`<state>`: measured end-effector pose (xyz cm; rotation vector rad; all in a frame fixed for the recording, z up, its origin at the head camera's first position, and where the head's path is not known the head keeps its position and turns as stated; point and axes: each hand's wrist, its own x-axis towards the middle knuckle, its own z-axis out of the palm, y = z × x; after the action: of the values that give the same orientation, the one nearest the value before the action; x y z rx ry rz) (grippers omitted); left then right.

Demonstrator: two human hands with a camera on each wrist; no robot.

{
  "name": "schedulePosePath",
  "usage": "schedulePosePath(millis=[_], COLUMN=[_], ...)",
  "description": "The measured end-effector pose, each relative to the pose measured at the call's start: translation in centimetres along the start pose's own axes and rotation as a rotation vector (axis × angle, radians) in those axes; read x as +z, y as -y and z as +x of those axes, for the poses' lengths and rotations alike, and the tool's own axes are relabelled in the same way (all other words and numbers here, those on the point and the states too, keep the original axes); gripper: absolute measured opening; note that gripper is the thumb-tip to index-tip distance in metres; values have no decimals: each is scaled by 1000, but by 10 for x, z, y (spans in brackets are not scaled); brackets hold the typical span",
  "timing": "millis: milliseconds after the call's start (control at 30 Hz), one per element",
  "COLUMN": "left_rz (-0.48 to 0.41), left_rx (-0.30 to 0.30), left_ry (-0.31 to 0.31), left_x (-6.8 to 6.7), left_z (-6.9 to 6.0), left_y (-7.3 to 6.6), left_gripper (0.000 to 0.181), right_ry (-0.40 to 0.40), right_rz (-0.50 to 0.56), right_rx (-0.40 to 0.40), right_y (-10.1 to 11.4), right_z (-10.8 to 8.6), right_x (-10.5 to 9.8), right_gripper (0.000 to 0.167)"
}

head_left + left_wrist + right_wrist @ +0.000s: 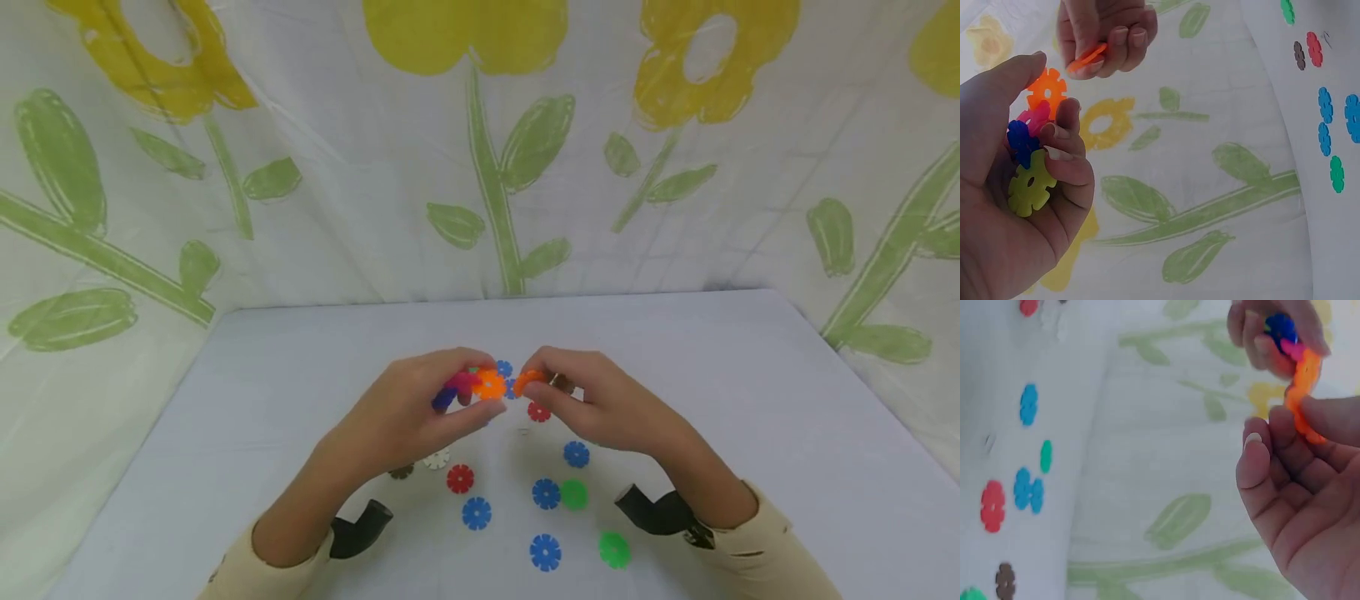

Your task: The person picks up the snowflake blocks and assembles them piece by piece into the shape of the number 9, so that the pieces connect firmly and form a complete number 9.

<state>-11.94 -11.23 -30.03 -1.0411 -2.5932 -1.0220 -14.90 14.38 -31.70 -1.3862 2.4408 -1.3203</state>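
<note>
At the far left, a cream sleeve (277,554) leads to the left hand (408,408), with a black bent bracket (362,531) at the wrist. The left hand's grip is curled round a chain of notched plastic discs, held above the table (247,433). The left wrist view shows its pieces, which seem slotted together: a yellow-green disc (1032,194) by the palm, a dark blue disc (1023,142), a pink disc (1037,116) and, at the thumb end, an orange end disc (1046,86).

Below this hand, on the table, lie a brown disc (402,472), a white disc (437,459), a red disc (461,479) and a blue disc (476,513). Two more blue discs (504,368) and a second red disc (538,412) lie past the gap between the hands.

Just right of the chain, and apart from it in the head view, is a loose orange disc (529,382), pinched between the thumb and fingers of the right hand (592,400). Below are a blue disc beside a pale green disc (574,495), further blue discs (576,454) and a brighter green disc (615,550).

Behind everything hangs a white sheet (360,167) with painted yellow flowers and green leaves.
</note>
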Motion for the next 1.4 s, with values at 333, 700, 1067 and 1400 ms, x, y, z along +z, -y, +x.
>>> schedulePosePath(millis=[333,700,1067,1400], left_rz=[-81,-29,21,9], left_rx=[-16,-36,-8,-5], left_ry=[59,95,47,66], left_x=[3,7,12,16], left_z=[-1,-3,-4,-3], left_y=[-1,-6,-10,-8], left_gripper=[40,40,39,32], right_ry=[-40,-111,-189,-164], right_rz=[-32,-98,-118,-152], right_rx=[-65,-94,-98,-51], right_y=[17,25,30,32], right_z=[-3,-6,-7,-6], right_x=[8,16,24,28], right_gripper=[5,13,16,19])
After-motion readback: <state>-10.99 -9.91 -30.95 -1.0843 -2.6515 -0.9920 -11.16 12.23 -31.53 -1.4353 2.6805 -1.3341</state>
